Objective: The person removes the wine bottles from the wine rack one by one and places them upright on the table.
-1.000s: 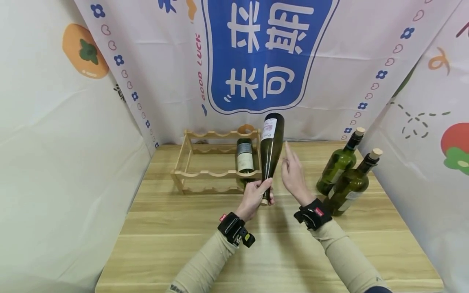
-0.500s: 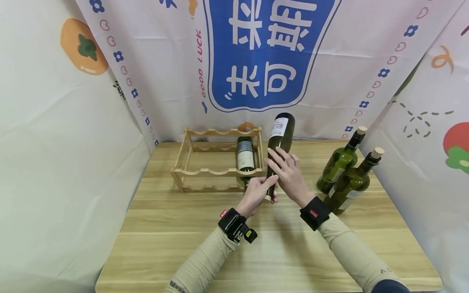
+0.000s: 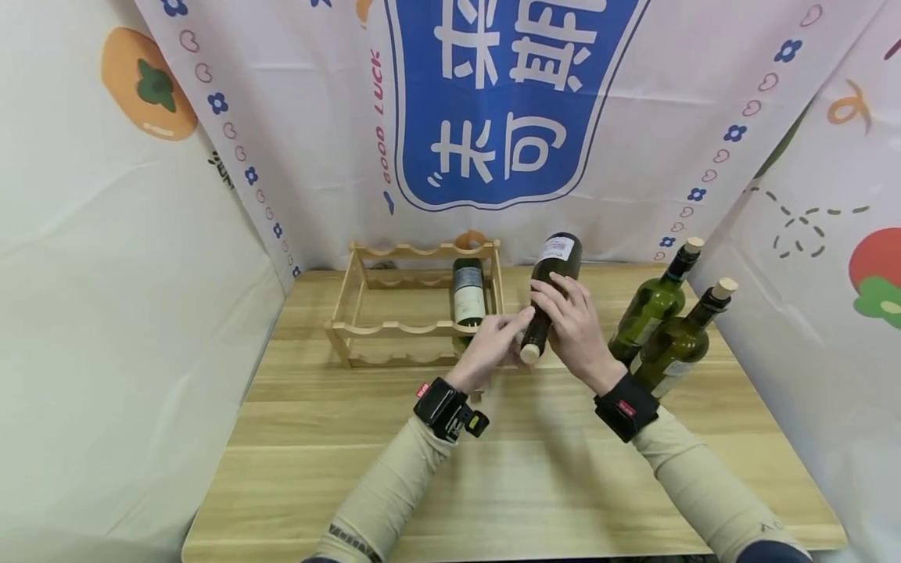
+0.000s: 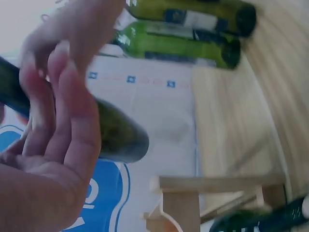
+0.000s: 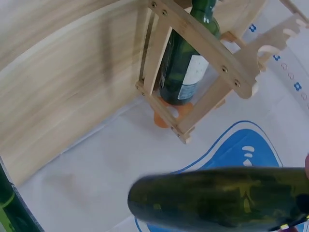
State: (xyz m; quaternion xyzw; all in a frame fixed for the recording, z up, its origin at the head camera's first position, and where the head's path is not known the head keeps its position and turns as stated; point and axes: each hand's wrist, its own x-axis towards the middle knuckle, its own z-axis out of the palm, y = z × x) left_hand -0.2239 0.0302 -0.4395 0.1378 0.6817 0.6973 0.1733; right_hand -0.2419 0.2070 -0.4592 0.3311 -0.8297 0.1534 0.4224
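A dark green wine bottle point(image 3: 558, 262) is held tilted above the table, its corked neck toward me and its base pointing away. My right hand point(image 3: 579, 336) grips it around the body, fingers across the upper side. Beside the neck, my left hand point(image 3: 489, 348) has its thumb against the glass; its other fingers are partly hidden behind. In the left wrist view, the left hand's bent fingers point(image 4: 79, 121) cover the bottle's middle. The bottle's lower body point(image 5: 217, 195) shows in the right wrist view. Left of it stands a wooden wine rack point(image 3: 408, 330) with another bottle point(image 3: 468, 293) lying in it.
Two corked green bottles point(image 3: 647, 317) stand upright close together at the table's right. The wooden table point(image 3: 317, 469) meets a printed cloth backdrop point(image 3: 324, 156) behind, with cloth walls point(image 3: 127, 313) on both sides.
My right hand has come from beside the bottle onto its body. The bottle has shifted right and tipped so its cork faces me more. My left hand has slid to the neck's left side.
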